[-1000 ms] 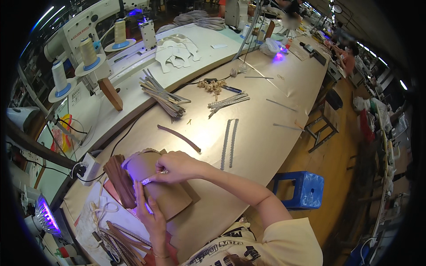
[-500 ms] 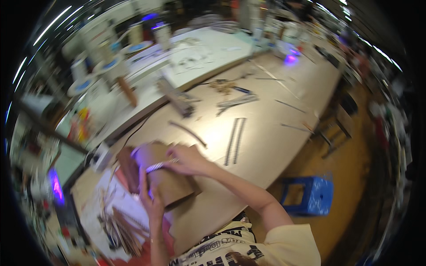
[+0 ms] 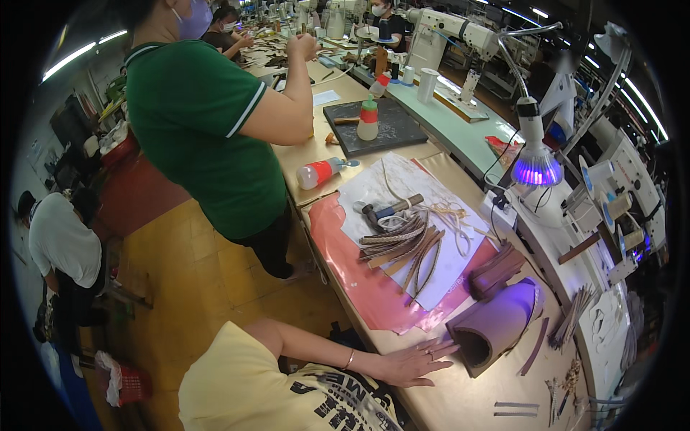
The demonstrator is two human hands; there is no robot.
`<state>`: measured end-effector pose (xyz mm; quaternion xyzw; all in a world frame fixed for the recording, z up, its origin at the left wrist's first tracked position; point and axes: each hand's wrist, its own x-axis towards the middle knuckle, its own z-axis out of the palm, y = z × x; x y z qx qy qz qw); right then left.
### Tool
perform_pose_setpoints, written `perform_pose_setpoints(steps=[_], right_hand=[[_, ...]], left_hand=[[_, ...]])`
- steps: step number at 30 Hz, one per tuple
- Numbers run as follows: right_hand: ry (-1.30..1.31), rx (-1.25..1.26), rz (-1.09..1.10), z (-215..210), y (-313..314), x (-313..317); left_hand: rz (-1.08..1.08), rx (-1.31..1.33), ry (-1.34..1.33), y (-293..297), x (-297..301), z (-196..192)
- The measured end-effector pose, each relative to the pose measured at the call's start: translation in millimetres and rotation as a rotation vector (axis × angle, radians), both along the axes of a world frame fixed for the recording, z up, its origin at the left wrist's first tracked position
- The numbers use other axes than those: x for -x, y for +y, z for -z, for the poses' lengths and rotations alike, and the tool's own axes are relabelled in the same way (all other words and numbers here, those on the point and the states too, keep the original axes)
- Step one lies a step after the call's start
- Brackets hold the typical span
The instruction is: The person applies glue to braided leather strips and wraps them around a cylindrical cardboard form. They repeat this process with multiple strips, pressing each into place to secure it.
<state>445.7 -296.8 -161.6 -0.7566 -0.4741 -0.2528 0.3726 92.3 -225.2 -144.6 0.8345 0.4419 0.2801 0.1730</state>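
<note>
Left hand (image 3: 410, 361) lies flat on the workbench (image 3: 460, 391), palm down, fingers spread, grasping nothing. Fingertips reach twd the curled brown leather piece (image 3: 496, 330), just short of its open end; can't tell if they touch. Right hand isn't in view. Beyond the leather, up the bench: pink sheet (image 3: 359, 273) w/ white paper, bundle of leather strips (image 3: 402, 248), hammer (image 3: 388, 210). Co-worker in green shirt (image 3: 201, 122) stands at bench's far side of the hand.

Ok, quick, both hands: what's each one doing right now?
Left hand: open, flat on the table, holding nothing, beside the rolled leather piece.
Right hand: not in view.
</note>
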Motion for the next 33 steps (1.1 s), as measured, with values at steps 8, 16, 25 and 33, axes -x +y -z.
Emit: perform_pose_setpoints(steps=[8,16,25,33], right_hand=[[-0.093,-0.135,0.021,3.2,7.6,14.2],[0.466,-0.116,0.199,27.3,-13.2,6.6],[0.460,-0.055,0.065,-59.2,-18.5,-139.9],[0.797,-0.185,0.133,-64.4,9.2,-443.0]], left_hand=[[-0.068,0.097,0.150,2.5,-9.1,2.1],[0.110,0.290,0.156,7.9,-5.6,17.2],[0.646,-0.262,0.334,18.8,-65.7,-31.6],[0.923,-0.011,-0.027,56.6,-402.1,-48.7]])
